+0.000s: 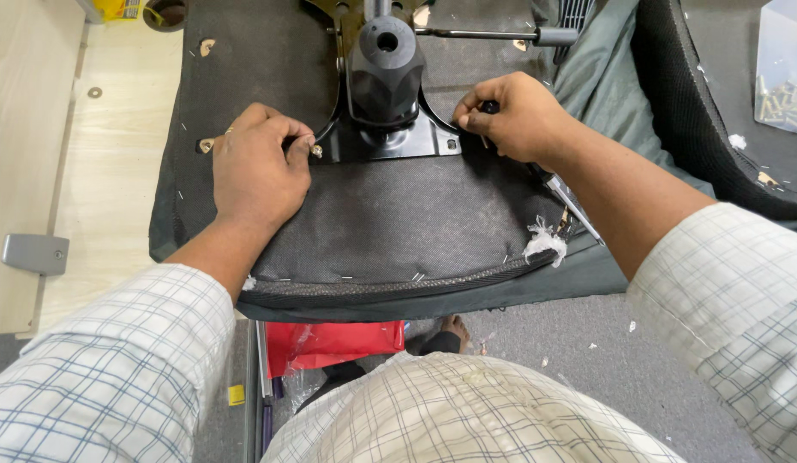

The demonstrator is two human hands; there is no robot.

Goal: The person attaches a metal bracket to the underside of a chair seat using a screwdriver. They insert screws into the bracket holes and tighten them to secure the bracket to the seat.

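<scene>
Both arms stretched forward in checked sleeves; left hand (260, 167) curled knuckles-up, fingertips pinched together; right hand (514, 116) closed in a loose fist.

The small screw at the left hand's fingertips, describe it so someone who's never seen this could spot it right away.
Start at the upturned black chair seat and find the black metal mounting plate at its middle. At that plate's left corner, the left hand pinches a small silvery screw. It is the only shiny bit against the dark plate and fabric there.
</scene>
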